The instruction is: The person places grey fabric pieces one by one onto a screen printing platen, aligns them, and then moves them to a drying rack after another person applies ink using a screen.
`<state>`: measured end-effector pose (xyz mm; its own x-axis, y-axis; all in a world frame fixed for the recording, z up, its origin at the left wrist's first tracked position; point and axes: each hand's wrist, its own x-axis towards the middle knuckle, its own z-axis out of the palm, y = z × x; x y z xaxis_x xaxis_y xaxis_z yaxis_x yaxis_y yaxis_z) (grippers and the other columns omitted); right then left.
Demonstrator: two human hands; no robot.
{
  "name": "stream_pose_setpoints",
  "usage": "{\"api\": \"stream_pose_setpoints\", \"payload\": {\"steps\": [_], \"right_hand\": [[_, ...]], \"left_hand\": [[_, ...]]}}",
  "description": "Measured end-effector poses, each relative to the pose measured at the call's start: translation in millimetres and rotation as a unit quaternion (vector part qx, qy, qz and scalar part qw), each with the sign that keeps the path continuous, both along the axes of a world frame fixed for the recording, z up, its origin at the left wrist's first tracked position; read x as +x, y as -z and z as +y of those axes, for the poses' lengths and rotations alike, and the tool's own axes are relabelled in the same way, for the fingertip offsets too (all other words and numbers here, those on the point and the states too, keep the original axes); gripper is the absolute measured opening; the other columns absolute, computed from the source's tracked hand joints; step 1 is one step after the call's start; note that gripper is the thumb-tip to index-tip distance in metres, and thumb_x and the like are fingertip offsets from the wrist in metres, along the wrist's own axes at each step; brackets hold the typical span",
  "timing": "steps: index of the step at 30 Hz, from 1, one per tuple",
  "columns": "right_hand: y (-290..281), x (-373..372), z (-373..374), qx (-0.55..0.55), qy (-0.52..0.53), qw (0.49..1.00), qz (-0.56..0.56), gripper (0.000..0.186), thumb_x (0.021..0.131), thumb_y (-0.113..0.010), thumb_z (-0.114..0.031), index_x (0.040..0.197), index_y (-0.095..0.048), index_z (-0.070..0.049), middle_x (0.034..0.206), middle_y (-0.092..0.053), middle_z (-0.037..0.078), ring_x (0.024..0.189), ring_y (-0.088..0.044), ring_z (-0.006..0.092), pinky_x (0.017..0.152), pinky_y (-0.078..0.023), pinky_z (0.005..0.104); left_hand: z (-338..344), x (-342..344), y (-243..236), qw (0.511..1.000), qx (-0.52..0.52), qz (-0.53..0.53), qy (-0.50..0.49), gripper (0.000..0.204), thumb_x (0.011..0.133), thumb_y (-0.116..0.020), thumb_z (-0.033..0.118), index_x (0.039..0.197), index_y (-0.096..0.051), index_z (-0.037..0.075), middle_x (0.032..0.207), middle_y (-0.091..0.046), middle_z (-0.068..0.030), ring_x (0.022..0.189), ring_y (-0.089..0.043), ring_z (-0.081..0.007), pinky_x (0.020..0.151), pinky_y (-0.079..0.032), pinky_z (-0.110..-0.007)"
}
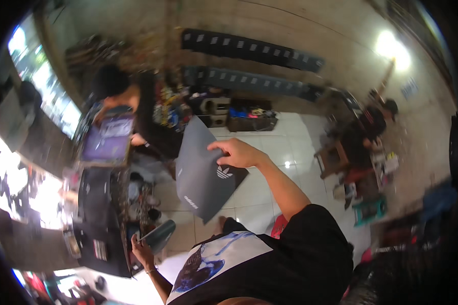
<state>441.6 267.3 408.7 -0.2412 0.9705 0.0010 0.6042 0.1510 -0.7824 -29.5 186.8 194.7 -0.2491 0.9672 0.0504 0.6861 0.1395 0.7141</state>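
Note:
My right hand [235,153] is closed on the edge of a large dark grey sheet [201,162] with white prints, its thumb and fingers pinching it. The sheet hangs bent in front of my chest, above the floor. Lower and to the left, my left hand [141,251] grips a smaller, curled dark grey-green sheet [161,236] by its edge. This hand is beside a worktable [118,213] with black sheets [94,190] laid along it. What material the sheets are made of I cannot tell.
At the far left a co-worker [155,117] leans over a purple framed screen [107,140]. Another person [366,132] sits at the right near a wooden stool [333,157] and a green stool [369,211]. Two long rows of dark pieces [249,48] hang on the back wall. White tiles [257,190] cover the floor.

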Motion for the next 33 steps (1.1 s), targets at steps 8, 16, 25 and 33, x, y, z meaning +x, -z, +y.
{"api": "stream_pose_setpoints", "payload": {"steps": [8,16,25,33], "right_hand": [[67.9,199.5,-144.5,-0.045,0.166,0.975,-0.14,0.023,0.073,-0.069,-0.015,0.093,-0.069,-0.004,0.088,-0.067,0.017,0.081,-0.063,0.0337,0.072,-0.049,0.0383],[83.4,394.2,-268.8,0.028,0.369,0.918,-0.142,0.016,0.071,-0.061,-0.016,0.078,-0.069,-0.003,0.075,-0.063,0.019,0.071,-0.061,0.0356,0.067,-0.049,0.0404],[64.4,574.8,-301.2,0.086,0.522,0.837,-0.14,0.016,0.072,-0.067,-0.015,0.081,-0.068,-0.001,0.074,-0.065,0.017,0.064,-0.062,0.0316,0.063,-0.048,0.0377],[58.9,756.9,-226.1,0.035,0.59,0.807,0.0,0.016,0.076,-0.069,-0.012,0.085,-0.069,0.001,0.064,-0.063,0.008,0.059,-0.056,0.012,0.057,-0.045,0.0284]], "left_hand": [[76.7,217.8,-43.3,0.953,0.058,-0.046,0.294,0.026,0.081,-0.061,0.008,0.107,-0.058,0.004,0.056,-0.041,-0.0069,0.05,-0.037,-0.019,0.051,-0.033,-0.036],[135.8,456.8,-24.6,0.917,0.009,-0.053,0.396,0.027,0.084,-0.06,0.006,0.11,-0.058,0.0,0.074,-0.058,-0.0096,0.059,-0.049,-0.0155,0.056,-0.043,-0.031],[194.0,667.8,-22.1,0.9,0.003,-0.103,0.423,0.024,0.087,-0.056,0.005,0.111,-0.057,0.0,0.055,-0.039,0.0026,0.044,-0.037,-0.0057,0.039,-0.031,-0.024],[269.0,831.6,43.3,0.906,0.035,-0.064,0.417,0.021,0.087,-0.057,0.01,0.106,-0.06,0.0,0.064,-0.056,-0.0094,0.054,-0.05,-0.017,0.053,-0.04,-0.033]]}}
